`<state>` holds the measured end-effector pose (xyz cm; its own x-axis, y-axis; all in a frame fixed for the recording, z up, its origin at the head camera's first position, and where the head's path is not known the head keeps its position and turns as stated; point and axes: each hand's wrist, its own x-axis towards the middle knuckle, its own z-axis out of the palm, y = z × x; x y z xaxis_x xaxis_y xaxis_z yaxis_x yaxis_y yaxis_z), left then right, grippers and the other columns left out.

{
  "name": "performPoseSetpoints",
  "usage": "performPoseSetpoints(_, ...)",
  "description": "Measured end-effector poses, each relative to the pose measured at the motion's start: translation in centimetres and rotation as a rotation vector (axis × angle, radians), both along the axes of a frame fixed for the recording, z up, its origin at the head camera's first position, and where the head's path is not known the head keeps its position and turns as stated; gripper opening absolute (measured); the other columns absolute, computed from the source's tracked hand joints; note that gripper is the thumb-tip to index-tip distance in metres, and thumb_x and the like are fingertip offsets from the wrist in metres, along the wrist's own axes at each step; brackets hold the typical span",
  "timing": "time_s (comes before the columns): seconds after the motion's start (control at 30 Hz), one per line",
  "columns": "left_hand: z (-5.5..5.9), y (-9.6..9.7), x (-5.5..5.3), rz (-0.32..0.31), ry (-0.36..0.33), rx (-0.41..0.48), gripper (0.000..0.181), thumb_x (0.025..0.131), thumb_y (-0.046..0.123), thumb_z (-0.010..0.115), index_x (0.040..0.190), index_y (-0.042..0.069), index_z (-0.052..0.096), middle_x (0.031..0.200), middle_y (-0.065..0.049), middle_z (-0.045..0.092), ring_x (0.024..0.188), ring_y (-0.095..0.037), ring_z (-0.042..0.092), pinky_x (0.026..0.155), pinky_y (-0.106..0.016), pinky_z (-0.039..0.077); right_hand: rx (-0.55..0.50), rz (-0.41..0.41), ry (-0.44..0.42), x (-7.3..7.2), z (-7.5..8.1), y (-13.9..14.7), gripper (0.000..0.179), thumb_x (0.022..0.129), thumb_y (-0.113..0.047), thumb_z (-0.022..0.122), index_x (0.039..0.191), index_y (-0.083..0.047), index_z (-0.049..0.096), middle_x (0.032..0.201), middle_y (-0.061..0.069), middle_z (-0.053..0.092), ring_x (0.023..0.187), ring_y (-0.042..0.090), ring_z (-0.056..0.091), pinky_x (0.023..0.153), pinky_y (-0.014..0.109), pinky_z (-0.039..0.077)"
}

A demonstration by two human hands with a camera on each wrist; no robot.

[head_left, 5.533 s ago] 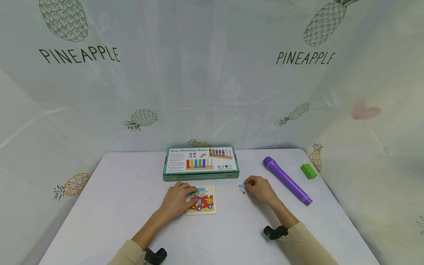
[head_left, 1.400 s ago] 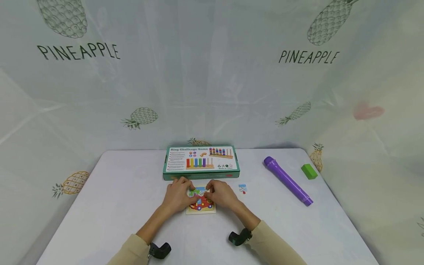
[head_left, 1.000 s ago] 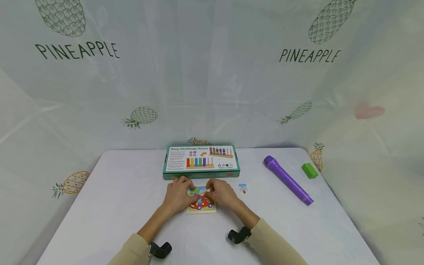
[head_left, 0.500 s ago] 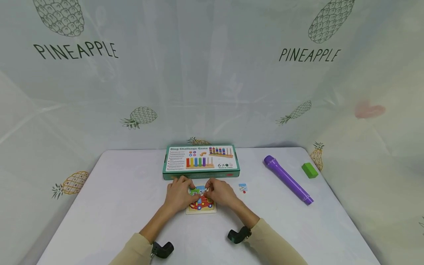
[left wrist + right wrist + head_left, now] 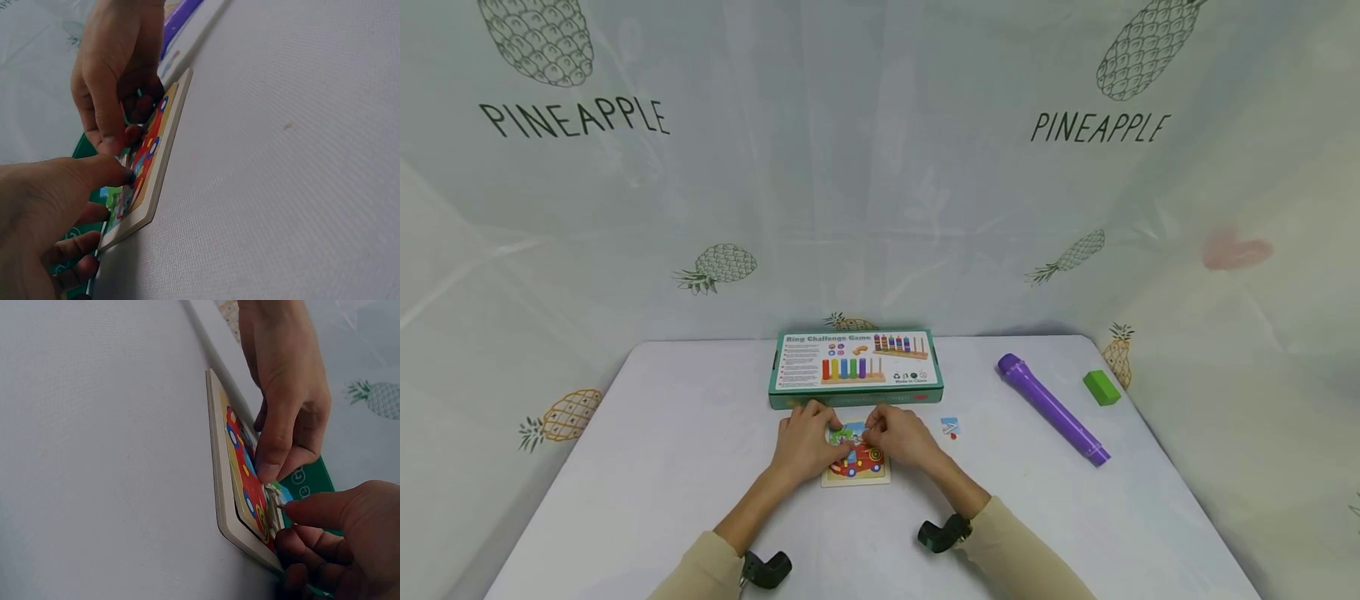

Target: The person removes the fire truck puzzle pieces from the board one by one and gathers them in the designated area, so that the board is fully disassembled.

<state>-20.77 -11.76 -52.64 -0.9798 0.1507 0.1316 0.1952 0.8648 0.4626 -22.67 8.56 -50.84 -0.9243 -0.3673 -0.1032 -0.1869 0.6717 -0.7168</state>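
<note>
A small wooden jigsaw puzzle with a red fire truck picture lies on the white table. My left hand grips its left side, the thumb on the picture and the fingers around the far left edge. From the other side, my right hand pinches a small puzzle piece between thumb and index finger at the puzzle's upper right. The piece looks tilted there, and the fingertips hide most of it. Another loose puzzle piece, blue and white with a red spot, lies to the right of that hand.
Just behind the puzzle stands a green and white Ring Challenge Game box. A purple microphone-shaped tube lies diagonally on the right, with a green block beyond it near the table's right edge. A pineapple-print curtain hangs behind.
Some seconds ago my right hand was at the loose pieces on the right; it has since come left to the puzzle with one. Lately only its fingertips have shifted slightly. My left hand stays put.
</note>
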Motion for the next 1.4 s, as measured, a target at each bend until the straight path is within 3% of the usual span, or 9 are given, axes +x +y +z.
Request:
performPoseSetpoints(0.37,-0.3,-0.2,0.1,-0.008,0.012,0.005,0.032,0.074,0.047,0.085,0.087,0.022,0.068,0.109,-0.001,0.059,0.101,-0.027,0.05,0.089,-0.055,0.039,-0.125,0.038,-0.012,0.0,0.3,0.8,0.007,0.093,-0.02,0.07,0.09,-0.014,0.069,0.079,-0.004,0.065,0.072,0.011,0.058,0.063,0.026,0.048)
performPoseSetpoints(0.8,-0.8,-0.7,0.3,-0.05,0.033,0.039,0.03,0.08,0.047,0.08,0.094,0.021,0.072,0.113,0.0,0.059,0.104,-0.026,0.05,0.092,-0.052,0.036,-0.212,-0.078,-0.066,-0.3,1.9,6.0,0.009,0.093,-0.019,0.072,0.094,-0.01,0.07,0.086,0.012,0.071,0.074,0.026,0.066,0.066,0.033,0.053)
performPoseSetpoints(1.1,-0.6,-0.8,0.5,-0.078,0.045,0.05,0.029,0.083,0.047,0.079,0.094,0.022,0.071,0.113,0.0,0.058,0.104,-0.026,0.05,0.093,-0.053,0.035,-0.159,-0.163,-0.068,-0.4,2.0,9.4,0.009,0.092,-0.015,0.073,0.096,-0.008,0.069,0.083,0.01,0.07,0.07,0.025,0.063,0.059,0.03,0.048)
performPoseSetpoints(1.4,-0.6,-0.8,0.6,-0.085,0.041,0.058,0.029,0.083,0.045,0.08,0.095,0.021,0.071,0.114,-0.001,0.058,0.105,-0.026,0.048,0.094,-0.055,0.034,-0.075,-0.161,-0.026,-0.8,0.9,10.6,0.006,0.089,-0.01,0.073,0.095,-0.01,0.071,0.076,0.003,0.066,0.066,0.015,0.058,0.059,0.029,0.047)
